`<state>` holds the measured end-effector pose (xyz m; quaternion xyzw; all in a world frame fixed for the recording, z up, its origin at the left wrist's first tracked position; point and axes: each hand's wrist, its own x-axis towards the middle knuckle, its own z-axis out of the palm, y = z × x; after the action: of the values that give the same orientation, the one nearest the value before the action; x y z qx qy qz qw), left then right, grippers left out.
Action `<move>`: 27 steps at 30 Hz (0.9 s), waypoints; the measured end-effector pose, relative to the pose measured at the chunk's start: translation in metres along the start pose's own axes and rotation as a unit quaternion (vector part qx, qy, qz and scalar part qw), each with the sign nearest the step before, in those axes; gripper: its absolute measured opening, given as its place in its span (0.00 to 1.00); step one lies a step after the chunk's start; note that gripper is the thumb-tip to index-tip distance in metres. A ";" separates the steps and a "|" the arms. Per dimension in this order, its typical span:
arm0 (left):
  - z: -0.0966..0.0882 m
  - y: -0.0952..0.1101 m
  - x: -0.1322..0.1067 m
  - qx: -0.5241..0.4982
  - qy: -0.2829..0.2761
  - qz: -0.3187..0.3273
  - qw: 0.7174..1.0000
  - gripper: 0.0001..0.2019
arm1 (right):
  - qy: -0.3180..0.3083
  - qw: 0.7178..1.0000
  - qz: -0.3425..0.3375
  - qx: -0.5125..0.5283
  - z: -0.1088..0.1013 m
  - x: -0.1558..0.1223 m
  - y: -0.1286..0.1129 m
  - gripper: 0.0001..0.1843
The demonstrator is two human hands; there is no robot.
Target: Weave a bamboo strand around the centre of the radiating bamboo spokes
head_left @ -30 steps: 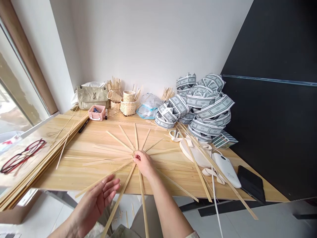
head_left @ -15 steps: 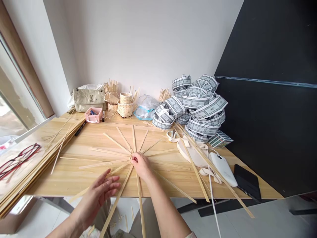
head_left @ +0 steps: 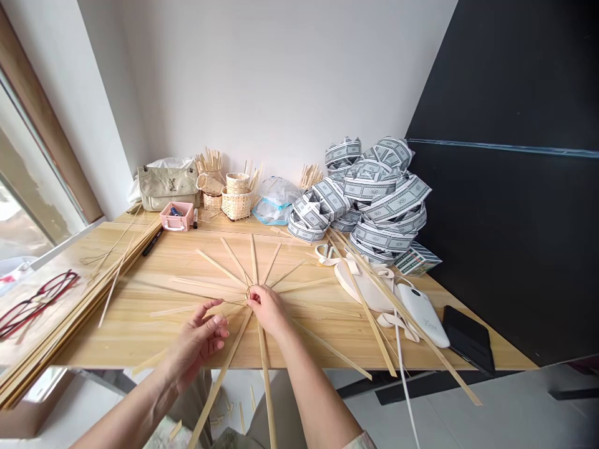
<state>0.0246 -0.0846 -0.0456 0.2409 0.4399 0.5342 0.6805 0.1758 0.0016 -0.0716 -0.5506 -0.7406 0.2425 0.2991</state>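
The centre of the splayed strips [head_left: 254, 260] on the surface [head_left: 180, 248] is pinched by the right hand's [head_left: 269, 310] fingers. The left hand's [head_left: 196, 340] fingers are loosely spread beside a narrow strip [head_left: 180, 293]. Weaving appears underway; a firm centre is called for.

Wooden tabletop [head_left: 140, 327] under a strip star [head_left: 241, 333], long strip bundle [head_left: 79, 313], red glasses [head_left: 37, 303], pink box [head_left: 186, 222], handbag [head_left: 169, 196].

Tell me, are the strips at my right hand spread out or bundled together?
Spread out: the strips radiate like spokes from around your right hand, with gaps between outer ends.
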 end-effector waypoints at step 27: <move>-0.057 0.028 0.030 0.646 -0.172 0.331 0.667 0.16 | 0.000 1.000 -0.011 0.023 0.002 -0.002 0.003 0.04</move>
<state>-0.0378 -0.0557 -0.0617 0.8372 0.4416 0.2559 0.1968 0.1766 0.0008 -0.0754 -0.5359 -0.7407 0.2559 0.3141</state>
